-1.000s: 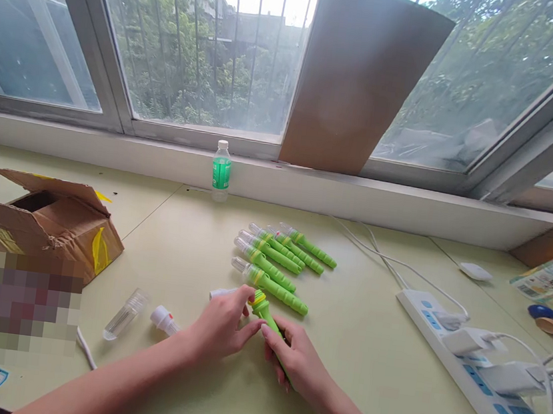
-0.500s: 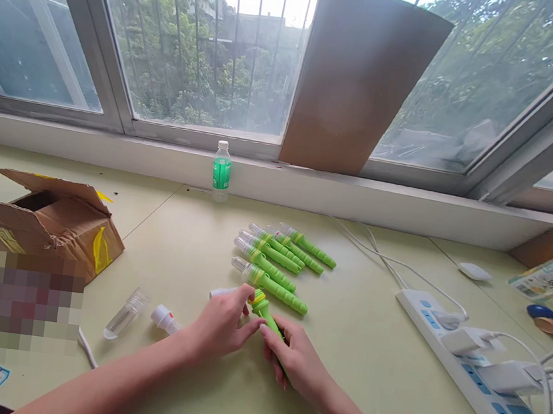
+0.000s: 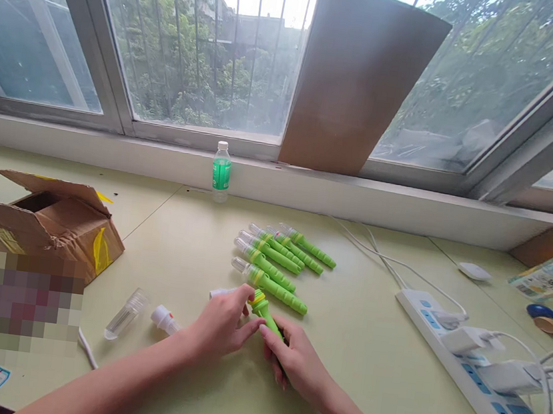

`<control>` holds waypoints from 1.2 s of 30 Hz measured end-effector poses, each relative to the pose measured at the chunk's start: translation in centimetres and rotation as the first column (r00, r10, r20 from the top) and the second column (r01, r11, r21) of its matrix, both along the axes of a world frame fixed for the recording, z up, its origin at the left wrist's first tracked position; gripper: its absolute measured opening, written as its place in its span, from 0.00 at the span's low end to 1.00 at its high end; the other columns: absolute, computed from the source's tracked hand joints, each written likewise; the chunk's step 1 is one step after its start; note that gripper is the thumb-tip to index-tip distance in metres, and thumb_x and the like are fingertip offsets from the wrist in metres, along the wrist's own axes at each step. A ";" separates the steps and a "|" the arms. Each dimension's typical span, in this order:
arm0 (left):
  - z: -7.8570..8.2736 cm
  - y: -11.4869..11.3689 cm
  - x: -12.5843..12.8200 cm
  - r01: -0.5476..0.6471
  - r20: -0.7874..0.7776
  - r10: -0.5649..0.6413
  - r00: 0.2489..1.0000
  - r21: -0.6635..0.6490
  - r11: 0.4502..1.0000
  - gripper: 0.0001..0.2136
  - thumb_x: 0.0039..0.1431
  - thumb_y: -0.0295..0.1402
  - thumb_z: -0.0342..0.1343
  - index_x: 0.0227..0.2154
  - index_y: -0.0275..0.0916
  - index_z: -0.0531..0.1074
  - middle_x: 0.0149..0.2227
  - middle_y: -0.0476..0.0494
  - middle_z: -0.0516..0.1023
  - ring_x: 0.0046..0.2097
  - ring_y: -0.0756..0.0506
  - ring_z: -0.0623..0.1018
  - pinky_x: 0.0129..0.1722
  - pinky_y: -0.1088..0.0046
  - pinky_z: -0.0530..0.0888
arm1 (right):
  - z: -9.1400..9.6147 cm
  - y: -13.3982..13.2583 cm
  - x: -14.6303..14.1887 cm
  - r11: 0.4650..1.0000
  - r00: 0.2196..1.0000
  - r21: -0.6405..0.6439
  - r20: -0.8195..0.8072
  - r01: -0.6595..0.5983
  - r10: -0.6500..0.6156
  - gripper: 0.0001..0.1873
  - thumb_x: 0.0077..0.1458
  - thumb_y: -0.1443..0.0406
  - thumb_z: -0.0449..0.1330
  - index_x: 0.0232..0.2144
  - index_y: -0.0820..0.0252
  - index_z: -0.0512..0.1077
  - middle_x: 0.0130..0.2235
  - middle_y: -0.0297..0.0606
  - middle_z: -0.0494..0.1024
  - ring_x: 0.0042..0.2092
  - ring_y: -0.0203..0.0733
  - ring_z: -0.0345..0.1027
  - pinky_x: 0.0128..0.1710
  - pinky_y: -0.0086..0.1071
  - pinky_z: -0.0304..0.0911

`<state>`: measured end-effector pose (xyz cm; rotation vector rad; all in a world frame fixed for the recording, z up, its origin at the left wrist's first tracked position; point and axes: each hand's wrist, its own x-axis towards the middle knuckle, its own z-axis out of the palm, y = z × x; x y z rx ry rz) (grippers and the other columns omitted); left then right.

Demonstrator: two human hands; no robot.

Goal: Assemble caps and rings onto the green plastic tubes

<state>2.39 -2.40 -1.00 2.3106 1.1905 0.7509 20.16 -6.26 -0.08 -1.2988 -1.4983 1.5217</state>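
Note:
My right hand (image 3: 294,357) is closed round a light-green plastic handle (image 3: 264,311), which has a ridged yellow collar at its upper end. The fingers of my left hand (image 3: 225,318) are bent round that collar, with my left thumb close to my right thumb. Beyond my left knuckles a white piece (image 3: 218,292) shows in part; its other end is hidden. A clear ribbed tube (image 3: 127,314) and a white-capped part (image 3: 164,319) lie left of my left hand. Just beyond my hands rest several green sticks with clear tips, the nearest stick (image 3: 279,292) almost at my fingers.
An open cardboard box (image 3: 59,227) sits at the left. A power strip (image 3: 475,376) with plugs and white cables runs along the right. By the window sill stands a bottle with a green label (image 3: 221,173). A white mouse-like object (image 3: 474,271) lies far right.

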 end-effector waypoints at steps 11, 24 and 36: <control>-0.3 0.1 0.0 -0.004 0.024 0.004 1.000 0.024 1.000 0.14 0.59 0.40 0.53 0.42 0.39 0.58 0.33 0.45 0.77 0.28 0.45 0.77 0.31 0.69 0.71 | 0.0 0.0 0.1 0.999 0.999 -0.012 -0.024 -0.031 0.031 0.14 0.60 0.55 0.53 0.31 0.60 0.66 0.22 0.25 0.64 0.14 0.26 0.55 0.10 0.20 0.50; -0.6 -0.1 -0.1 -0.010 0.062 0.008 0.998 0.034 0.999 0.13 0.59 0.39 0.54 0.42 0.40 0.59 0.33 0.46 0.77 0.27 0.47 0.76 0.30 0.70 0.71 | 0.1 0.0 0.3 0.999 0.999 -0.019 0.006 -0.038 0.038 0.12 0.61 0.57 0.52 0.36 0.60 0.70 0.22 0.26 0.64 0.14 0.26 0.55 0.11 0.20 0.50; -0.6 0.0 0.0 -0.011 0.077 0.007 0.997 0.053 0.999 0.13 0.59 0.38 0.55 0.42 0.40 0.59 0.34 0.46 0.76 0.28 0.47 0.77 0.30 0.70 0.71 | 0.3 0.0 0.3 0.999 0.999 -0.016 -0.016 -0.044 0.043 0.13 0.60 0.56 0.53 0.35 0.60 0.69 0.22 0.26 0.64 0.14 0.26 0.55 0.10 0.20 0.50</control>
